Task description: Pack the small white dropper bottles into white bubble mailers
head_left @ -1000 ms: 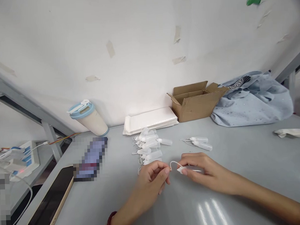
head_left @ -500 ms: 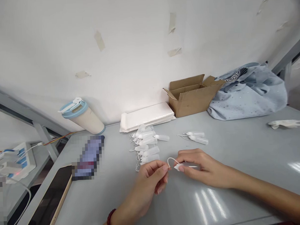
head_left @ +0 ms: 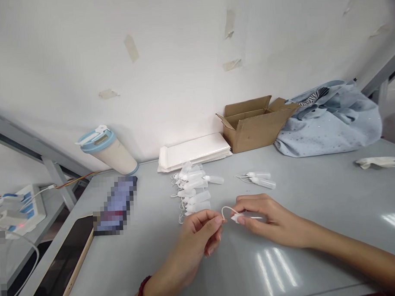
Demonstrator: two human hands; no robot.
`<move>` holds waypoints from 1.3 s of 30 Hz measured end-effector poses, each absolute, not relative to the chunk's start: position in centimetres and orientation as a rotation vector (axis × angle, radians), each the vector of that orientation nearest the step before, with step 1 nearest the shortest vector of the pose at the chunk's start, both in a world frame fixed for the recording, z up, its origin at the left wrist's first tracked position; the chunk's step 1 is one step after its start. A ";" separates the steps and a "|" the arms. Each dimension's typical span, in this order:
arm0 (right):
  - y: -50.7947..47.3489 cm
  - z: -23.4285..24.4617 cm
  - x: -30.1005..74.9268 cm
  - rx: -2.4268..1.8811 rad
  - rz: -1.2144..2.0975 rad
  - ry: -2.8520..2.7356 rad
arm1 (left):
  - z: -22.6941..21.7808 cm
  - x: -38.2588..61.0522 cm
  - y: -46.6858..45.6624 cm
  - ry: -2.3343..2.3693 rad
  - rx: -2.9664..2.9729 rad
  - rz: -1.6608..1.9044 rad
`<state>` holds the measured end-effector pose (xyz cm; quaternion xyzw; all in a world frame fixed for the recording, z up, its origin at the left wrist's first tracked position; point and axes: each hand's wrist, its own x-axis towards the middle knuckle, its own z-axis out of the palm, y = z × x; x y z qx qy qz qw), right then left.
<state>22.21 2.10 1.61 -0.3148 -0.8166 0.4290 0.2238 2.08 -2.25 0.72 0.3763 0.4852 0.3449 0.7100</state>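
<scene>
My left hand [head_left: 200, 234] is closed in a pinch on one end of a white cord [head_left: 226, 208]. The cord arches over to my right hand [head_left: 263, 217], which is closed, thumb and fingers gripping a small squeeze bottle with a white pointed cap [head_left: 235, 217]. Its cap points left toward my left fingertips, with a small gap between. Most of the bottle's body is hidden by my right hand. Beyond my left hand lies a pile of similar translucent bottles [head_left: 199, 197] with looped cords. Two more such bottles [head_left: 262, 182] lie beyond my right hand.
At the back stand a stack of white padded envelopes [head_left: 194, 151], an open cardboard box [head_left: 258, 130] and a light blue bag [head_left: 333, 130]. A tumbler [head_left: 111, 153], a blurred packet [head_left: 117, 207] and a phone [head_left: 63, 260] are on the left. A crumpled tissue [head_left: 377, 162] lies far right.
My right hand and the bottle have shifted slightly right, widening the gap between the bottle's tip and my left fingertips. Both hands keep their grip. The camera view has moved a little.
</scene>
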 end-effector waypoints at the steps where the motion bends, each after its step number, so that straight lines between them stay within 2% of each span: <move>1: 2.1 1.6 22.2 -0.868 1.182 -2.254 | 0.7 2.1 -2.2 1.076 0.838 0.765; 26: 1.7 1.0 21.7 -0.822 1.050 -2.274 | 0.3 2.1 -2.2 1.099 0.876 0.767; 39: 2.4 -0.3 20.3 -0.880 0.980 -2.187 | -0.5 2.1 -1.6 1.215 1.254 0.904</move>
